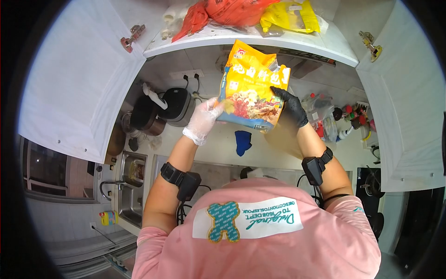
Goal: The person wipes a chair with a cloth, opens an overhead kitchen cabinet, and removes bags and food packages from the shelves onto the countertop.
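A yellow and blue spice packet (253, 88), printed with pictures of dried spices, is held up in front of the open wall cupboard. My left hand (204, 118), in a clear plastic glove, grips its lower left edge, the thumb on the front. In a black glove, my right hand (293, 108) is closed around the packet's right side, with fingers over the front. The packet's top right edge looks uneven and partly folded. Below it, a dark blue cloth (242, 142) lies on the light counter (218, 149).
Two cupboard doors, left (79, 83) and right (404, 97), stand wide open. Red bags (237, 11) and a yellow bag (292, 16) fill the shelf. A black rice cooker (178, 106) and sink (131, 204) are leftward; bottles (357, 121) crowd the counter's right.
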Demonstrator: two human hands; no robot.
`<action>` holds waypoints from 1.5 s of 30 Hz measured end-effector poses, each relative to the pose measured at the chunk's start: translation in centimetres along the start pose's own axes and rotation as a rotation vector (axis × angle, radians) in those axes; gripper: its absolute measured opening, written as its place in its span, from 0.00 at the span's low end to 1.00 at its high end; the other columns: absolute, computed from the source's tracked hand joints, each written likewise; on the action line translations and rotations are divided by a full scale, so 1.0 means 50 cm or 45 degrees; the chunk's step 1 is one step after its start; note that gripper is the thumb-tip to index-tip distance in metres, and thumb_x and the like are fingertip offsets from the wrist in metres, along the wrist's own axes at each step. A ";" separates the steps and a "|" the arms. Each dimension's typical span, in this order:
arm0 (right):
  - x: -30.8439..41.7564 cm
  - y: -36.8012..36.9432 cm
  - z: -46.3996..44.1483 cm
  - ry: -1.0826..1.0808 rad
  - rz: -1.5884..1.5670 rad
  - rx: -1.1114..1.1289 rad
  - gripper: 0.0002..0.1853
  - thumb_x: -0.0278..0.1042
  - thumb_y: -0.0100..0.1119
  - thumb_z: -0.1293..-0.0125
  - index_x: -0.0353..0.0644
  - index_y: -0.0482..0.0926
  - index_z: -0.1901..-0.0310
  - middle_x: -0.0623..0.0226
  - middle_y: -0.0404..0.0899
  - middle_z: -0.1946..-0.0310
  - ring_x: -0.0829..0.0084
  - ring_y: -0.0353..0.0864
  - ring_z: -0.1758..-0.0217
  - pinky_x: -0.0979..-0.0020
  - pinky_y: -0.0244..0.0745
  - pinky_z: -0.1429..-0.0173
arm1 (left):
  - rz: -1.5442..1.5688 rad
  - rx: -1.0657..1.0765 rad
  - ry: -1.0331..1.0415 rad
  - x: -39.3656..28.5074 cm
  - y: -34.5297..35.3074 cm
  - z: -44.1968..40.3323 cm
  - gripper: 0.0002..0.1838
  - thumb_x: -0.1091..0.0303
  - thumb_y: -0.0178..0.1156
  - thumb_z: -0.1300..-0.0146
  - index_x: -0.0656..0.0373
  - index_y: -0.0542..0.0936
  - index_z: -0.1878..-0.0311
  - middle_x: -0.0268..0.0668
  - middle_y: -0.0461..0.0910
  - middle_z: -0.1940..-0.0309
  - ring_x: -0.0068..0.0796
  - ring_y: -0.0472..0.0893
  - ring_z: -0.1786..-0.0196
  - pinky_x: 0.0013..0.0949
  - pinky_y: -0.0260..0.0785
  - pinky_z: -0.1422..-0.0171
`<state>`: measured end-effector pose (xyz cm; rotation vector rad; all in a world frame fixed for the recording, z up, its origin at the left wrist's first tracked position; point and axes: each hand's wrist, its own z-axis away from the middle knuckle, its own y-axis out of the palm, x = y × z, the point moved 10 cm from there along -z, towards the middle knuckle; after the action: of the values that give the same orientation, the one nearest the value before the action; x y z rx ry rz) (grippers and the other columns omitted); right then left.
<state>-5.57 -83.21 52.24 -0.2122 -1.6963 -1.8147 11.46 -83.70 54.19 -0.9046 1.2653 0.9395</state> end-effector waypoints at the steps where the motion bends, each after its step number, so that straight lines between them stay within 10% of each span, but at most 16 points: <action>1: 0.006 0.004 0.005 -0.036 0.086 -0.014 0.20 0.28 0.54 0.44 0.34 0.66 0.49 0.56 0.73 0.53 0.64 0.75 0.53 0.64 0.69 0.46 | -0.002 0.007 0.004 0.001 0.001 0.000 0.13 0.65 0.50 0.37 0.62 0.72 0.53 0.32 0.77 0.65 0.18 0.76 0.66 0.23 0.70 0.64; 28: 0.083 0.016 0.012 -0.335 0.423 -0.034 0.17 0.33 0.58 0.44 0.34 0.71 0.55 0.63 0.76 0.60 0.72 0.78 0.60 0.72 0.74 0.54 | -0.208 0.132 0.021 0.051 -0.004 0.017 0.13 0.73 0.52 0.40 0.64 0.72 0.52 0.27 0.76 0.64 0.13 0.71 0.63 0.20 0.64 0.56; 36: 0.042 -0.004 0.000 -0.290 0.516 -0.096 0.11 0.30 0.60 0.45 0.34 0.77 0.61 0.65 0.78 0.64 0.76 0.77 0.64 0.76 0.71 0.57 | -0.097 0.265 0.196 -0.005 0.045 0.016 0.27 0.71 0.57 0.43 0.67 0.60 0.41 0.40 0.68 0.48 0.24 0.71 0.50 0.27 0.65 0.47; 45: 0.069 0.027 0.019 -0.665 0.982 -0.219 0.15 0.24 0.62 0.50 0.32 0.74 0.58 0.68 0.77 0.68 0.80 0.74 0.67 0.79 0.70 0.61 | 0.303 -0.068 0.084 -0.021 0.030 -0.004 0.13 0.66 0.52 0.39 0.67 0.74 0.58 0.37 0.78 0.65 0.21 0.77 0.66 0.23 0.70 0.62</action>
<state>-7.79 -83.42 55.33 -1.3111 -1.4546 -1.3562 9.91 -83.44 55.15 -0.8443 1.4319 1.1428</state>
